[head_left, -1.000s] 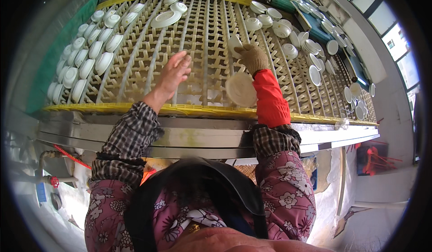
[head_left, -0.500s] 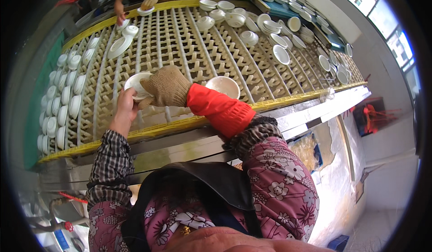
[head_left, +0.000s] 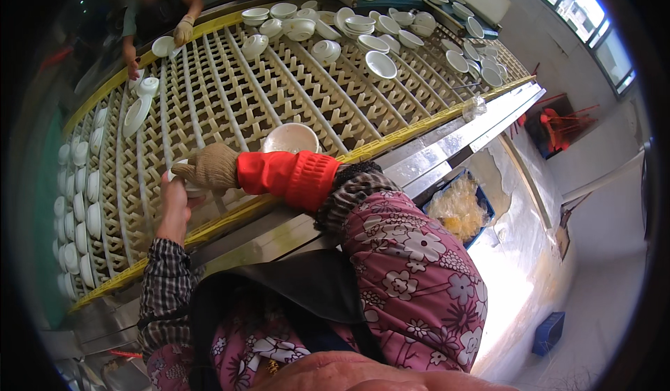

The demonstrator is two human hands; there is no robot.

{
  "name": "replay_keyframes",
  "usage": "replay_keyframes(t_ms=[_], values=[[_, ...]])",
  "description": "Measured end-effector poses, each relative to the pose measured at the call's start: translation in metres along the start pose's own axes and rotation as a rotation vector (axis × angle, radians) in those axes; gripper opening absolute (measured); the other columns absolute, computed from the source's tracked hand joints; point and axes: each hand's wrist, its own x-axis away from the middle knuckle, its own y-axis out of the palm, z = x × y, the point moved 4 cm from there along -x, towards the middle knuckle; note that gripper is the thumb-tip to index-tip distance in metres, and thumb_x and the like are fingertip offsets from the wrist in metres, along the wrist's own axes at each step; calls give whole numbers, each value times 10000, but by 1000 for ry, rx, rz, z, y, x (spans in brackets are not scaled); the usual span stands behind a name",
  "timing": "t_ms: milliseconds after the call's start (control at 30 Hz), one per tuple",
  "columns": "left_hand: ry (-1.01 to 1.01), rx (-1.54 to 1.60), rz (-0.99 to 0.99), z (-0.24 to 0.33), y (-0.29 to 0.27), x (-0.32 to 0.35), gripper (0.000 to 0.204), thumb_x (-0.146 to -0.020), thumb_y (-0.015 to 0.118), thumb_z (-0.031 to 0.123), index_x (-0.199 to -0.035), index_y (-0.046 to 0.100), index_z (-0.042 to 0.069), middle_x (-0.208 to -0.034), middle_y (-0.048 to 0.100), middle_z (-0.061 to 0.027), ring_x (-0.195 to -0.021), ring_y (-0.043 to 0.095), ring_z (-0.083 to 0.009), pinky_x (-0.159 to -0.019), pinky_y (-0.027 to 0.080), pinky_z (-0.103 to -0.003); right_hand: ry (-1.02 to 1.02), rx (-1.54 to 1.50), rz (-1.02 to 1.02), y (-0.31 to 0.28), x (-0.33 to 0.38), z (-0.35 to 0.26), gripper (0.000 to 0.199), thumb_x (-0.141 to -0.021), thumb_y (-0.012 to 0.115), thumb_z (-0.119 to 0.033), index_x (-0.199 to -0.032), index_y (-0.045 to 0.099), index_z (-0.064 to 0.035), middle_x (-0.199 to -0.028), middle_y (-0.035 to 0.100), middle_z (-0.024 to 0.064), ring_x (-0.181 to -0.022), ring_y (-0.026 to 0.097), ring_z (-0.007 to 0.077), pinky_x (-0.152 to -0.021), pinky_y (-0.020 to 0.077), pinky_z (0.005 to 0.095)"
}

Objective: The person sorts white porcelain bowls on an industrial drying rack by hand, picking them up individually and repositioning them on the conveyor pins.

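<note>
Low over the near edge of the slatted conveyor, my bare left hand grips a small white bowl. My right hand, in a brown knitted glove, has its fingers curled onto the same bowl; the two hands hide most of it. A larger white bowl rests upright on the slats just beyond my right wrist. Red and checked cuffs cover my right forearm, and a checked sleeve covers my left.
Inverted white dishes stand in rows at the left end. Loose bowls crowd the far right of the belt. Across it, a co-worker's gloved hand is beside a white bowl. A yellow rail edges the near side; a blue crate sits below right.
The view has swung rightward, shifting the conveyor and dishes left in the picture. Both my hands still hold the bowl, now turned so less shows. The co-worker's hands have moved apart.
</note>
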Motion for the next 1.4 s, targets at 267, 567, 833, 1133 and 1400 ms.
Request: replay_keyframes(t_ms=[267, 567, 833, 1133, 1400], values=[[93, -239, -11, 4, 7, -16, 500, -922, 404, 203, -1409, 337, 113, -1264, 540, -128, -1020, 607, -256, -812, 500, -372, -148, 150, 46, -25, -8, 14, 461, -820, 599, -294, -1197, 504, -47, -773, 650, 214, -745, 653, 391, -681, 523, 444], [505, -450, 16, 7, 28, -33, 622, -846, 535, 122, -1436, 340, 103, -1290, 546, -193, -1152, 553, -312, -940, 454, -392, -87, -414, 417, -88, -16, 67, 450, -804, 672, -292, -1124, 560, 4, -872, 683, 175, -750, 671, 285, -666, 519, 332], [719, -878, 759, 47, -44, -29, 501, -856, 532, 106, -1350, 450, 119, -1136, 544, -201, -1021, 554, -391, -864, 458, -446, -280, -223, 641, -155, 12, 153, 421, -811, 640, -424, -954, 704, -33, -857, 702, 117, -783, 671, 188, -683, 503, 301], [482, -1037, 288, 41, -18, -27, 433, -871, 589, 217, -1269, 539, 54, -1247, 546, -171, -1133, 533, -327, -954, 434, -424, -235, 133, 554, -175, 20, 148, 228, -815, 599, -181, -1004, 692, -94, -971, 699, 78, -838, 658, 217, -743, 524, 300], [658, -947, -347, 34, 104, 24, 613, -826, 675, 259, -1362, 445, 71, -1397, 432, -161, -1288, 428, -293, -1090, 346, -411, 197, -43, 435, -178, 30, 144, 649, -802, 708, -438, -1220, 557, 34, -1061, 671, 185, -946, 647, 201, -821, 512, 304]])
